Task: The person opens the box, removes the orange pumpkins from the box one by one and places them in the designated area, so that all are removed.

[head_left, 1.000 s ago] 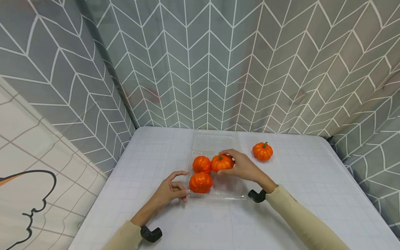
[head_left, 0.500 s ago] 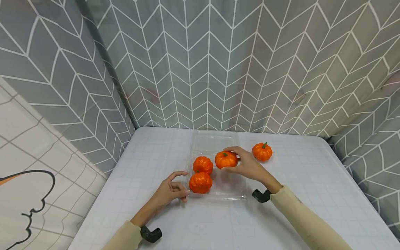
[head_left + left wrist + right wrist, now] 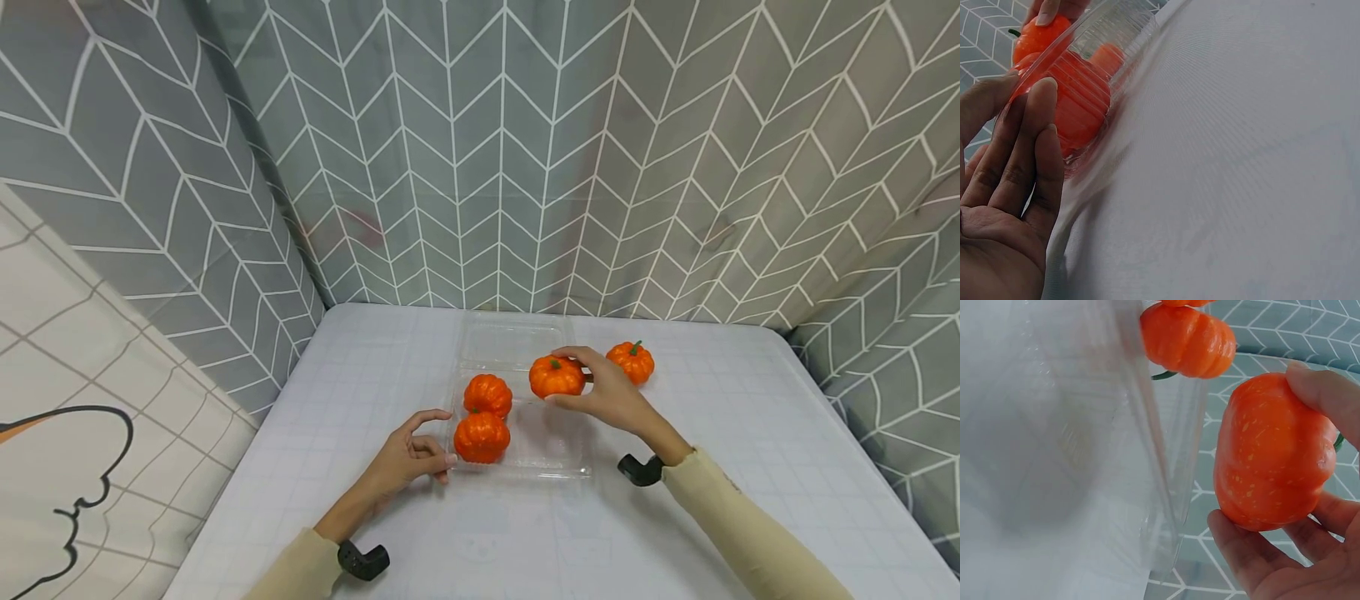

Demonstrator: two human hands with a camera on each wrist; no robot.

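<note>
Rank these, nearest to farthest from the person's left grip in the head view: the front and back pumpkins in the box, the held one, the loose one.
1. Front pumpkin: in the box, beside the left grip.
2. Back pumpkin: in the box, behind the first.
3. Held pumpkin: in the right grip, farther right.
4. Loose pumpkin: on the table, farthest right.
</note>
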